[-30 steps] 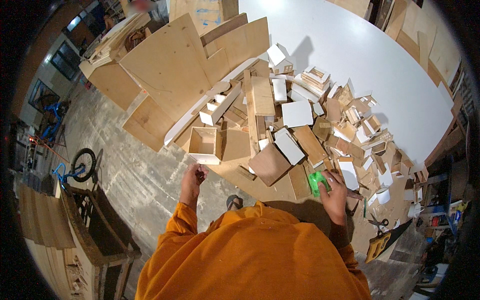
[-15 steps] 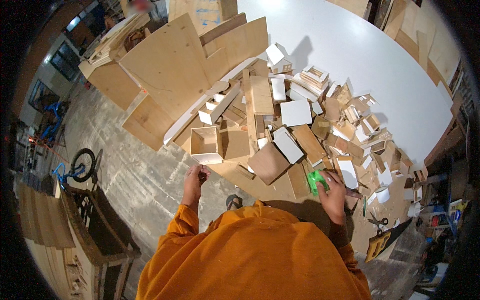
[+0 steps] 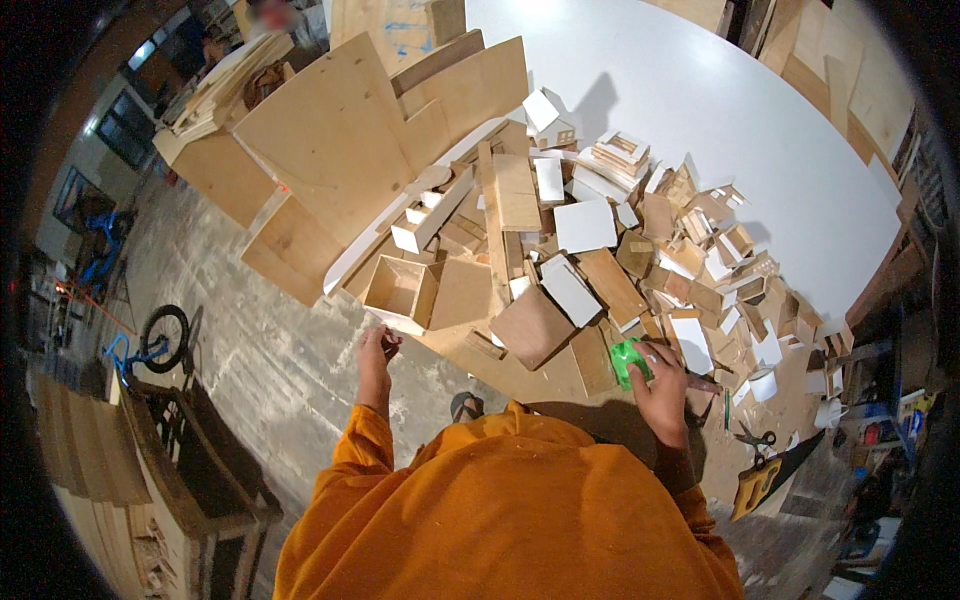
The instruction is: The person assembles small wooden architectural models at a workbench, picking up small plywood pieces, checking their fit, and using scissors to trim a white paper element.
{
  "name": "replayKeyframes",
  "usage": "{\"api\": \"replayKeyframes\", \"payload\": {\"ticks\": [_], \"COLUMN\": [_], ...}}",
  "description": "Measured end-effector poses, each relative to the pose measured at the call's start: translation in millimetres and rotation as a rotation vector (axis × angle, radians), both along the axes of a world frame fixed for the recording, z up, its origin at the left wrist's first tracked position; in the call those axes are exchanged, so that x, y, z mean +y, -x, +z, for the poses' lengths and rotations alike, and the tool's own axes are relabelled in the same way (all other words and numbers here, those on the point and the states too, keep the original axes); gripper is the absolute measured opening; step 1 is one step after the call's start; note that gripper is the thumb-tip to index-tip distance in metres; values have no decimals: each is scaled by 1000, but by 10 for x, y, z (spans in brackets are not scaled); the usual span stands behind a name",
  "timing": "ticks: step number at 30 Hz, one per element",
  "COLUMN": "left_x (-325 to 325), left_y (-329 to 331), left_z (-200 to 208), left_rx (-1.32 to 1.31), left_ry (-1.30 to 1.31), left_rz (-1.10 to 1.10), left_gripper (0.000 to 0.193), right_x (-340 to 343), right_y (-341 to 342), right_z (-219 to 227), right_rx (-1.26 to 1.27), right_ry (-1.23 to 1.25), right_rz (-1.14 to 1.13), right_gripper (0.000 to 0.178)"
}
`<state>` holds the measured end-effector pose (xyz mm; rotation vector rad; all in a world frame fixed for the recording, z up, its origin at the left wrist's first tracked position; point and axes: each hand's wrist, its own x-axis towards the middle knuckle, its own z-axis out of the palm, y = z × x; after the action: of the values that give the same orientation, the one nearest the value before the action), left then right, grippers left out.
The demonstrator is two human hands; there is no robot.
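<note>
At the near left edge of the worktable stands a small open wooden box, pale inside with a white near side. My left hand is at its near corner, fingers curled against the edge. Farther right, my right hand is closed over a shiny bright green object, whose kind I cannot make out under the fingers. Beside the green object lies a narrow wooden board. A brown square panel rests between the two hands.
Wood offcuts and small white-and-wood model pieces heap across the table. Scissors and a yellow-handled handsaw lie at the right. Large plywood sheets stand far left, beside a big white board. A blue bicycle is on the left.
The wooden box has turned and shifted a little left, with my left hand now at its near corner. My right hand stays over the green object. The whole view has shifted slightly.
</note>
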<state>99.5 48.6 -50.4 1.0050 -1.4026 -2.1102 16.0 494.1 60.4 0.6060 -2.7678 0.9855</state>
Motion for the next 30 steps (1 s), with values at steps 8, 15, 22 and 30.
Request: {"api": "replayKeyframes", "payload": {"ticks": [8, 15, 22, 30], "left_x": [-96, -126, -209, -17], "left_y": [104, 93, 62, -56], "left_z": [144, 65, -104, -375], "left_rx": [-27, -30, -62, -7], "left_ry": [-44, -69, -48, -231], "left_rz": [106, 76, 18, -158], "left_gripper": [21, 15, 20, 29], "right_x": [42, 63, 100, 637], "right_y": [2, -1, 37, -17], "right_z": [-7, -28, -102, -119], "right_rx": [8, 24, 92, 75], "right_ry": [2, -6, -47, -101], "right_rz": [2, -4, -10, -244], "right_gripper": [32, 32, 33, 34]}}
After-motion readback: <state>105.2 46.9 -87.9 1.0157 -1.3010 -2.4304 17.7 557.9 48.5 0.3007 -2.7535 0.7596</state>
